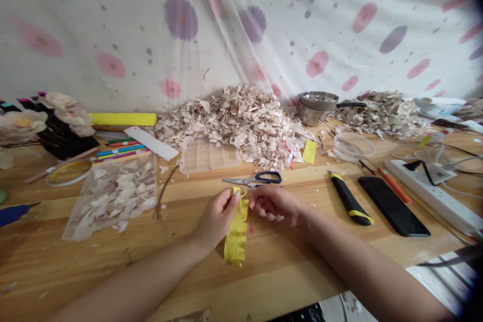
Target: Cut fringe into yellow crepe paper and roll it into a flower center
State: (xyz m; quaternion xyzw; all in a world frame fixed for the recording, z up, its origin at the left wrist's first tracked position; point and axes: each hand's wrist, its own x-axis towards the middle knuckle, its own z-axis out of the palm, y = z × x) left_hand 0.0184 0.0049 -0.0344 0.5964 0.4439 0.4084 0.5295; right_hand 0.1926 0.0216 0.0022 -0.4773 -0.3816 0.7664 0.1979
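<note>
Passable: tabletop between right hand and cutter | ahead: scissors, flake heap | beyond cutter: phone, power strip

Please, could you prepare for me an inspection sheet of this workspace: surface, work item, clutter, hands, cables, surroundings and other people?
Surface: wooden table, small pale scraps scattered on it.
Work item: yellow strip, its right edge cut into a fringe.
Clutter: large heap of pale flakes at the back; scissors just beyond the hands; cutter and phone at right.
Left hand: pinches the strip near its top.
Right hand: fingers curled beside the strip's top; grip cannot be told.
Cables: black cord over the white power strip; thinner cables nearby.
Surroundings: spotted sheet hanging behind the table.
Other people: nothing seen.
</note>
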